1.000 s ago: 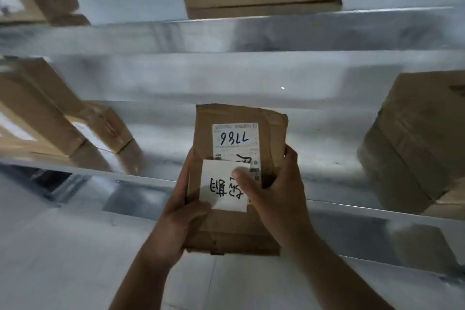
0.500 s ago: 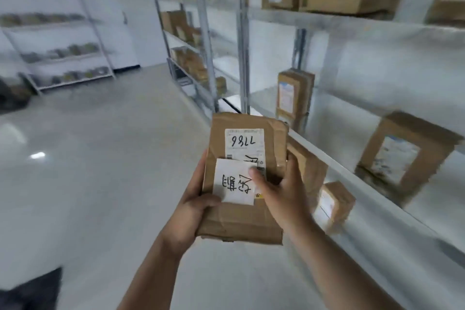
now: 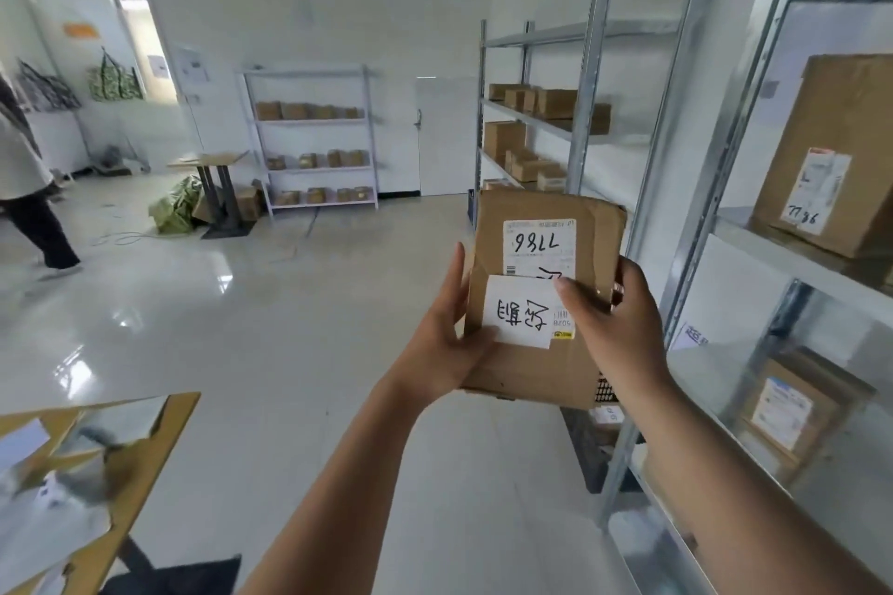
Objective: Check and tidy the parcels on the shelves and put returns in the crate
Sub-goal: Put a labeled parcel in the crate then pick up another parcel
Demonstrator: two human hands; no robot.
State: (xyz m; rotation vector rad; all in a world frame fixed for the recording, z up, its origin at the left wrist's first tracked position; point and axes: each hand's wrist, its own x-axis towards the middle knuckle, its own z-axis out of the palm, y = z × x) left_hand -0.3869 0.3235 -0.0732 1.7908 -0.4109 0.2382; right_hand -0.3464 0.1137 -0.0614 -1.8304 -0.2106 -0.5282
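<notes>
Your left hand point(image 3: 442, 343) and right hand point(image 3: 611, 329) both grip the parcel point(image 3: 541, 372) upright; the dark crate point(image 3: 587, 444) sits just below them, nearer your right.

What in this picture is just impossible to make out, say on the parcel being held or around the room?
All in the head view:
- Held parcel: the white note and the right hand cover the lower part of its printed label.
- Black crate: mostly hidden behind the parcel and right arm; contents unclear.
- Far shelf boxes: too small to read.
- Table at lower left: blurred, cut by the edge.
- Person at left: cut off by the edge.
</notes>
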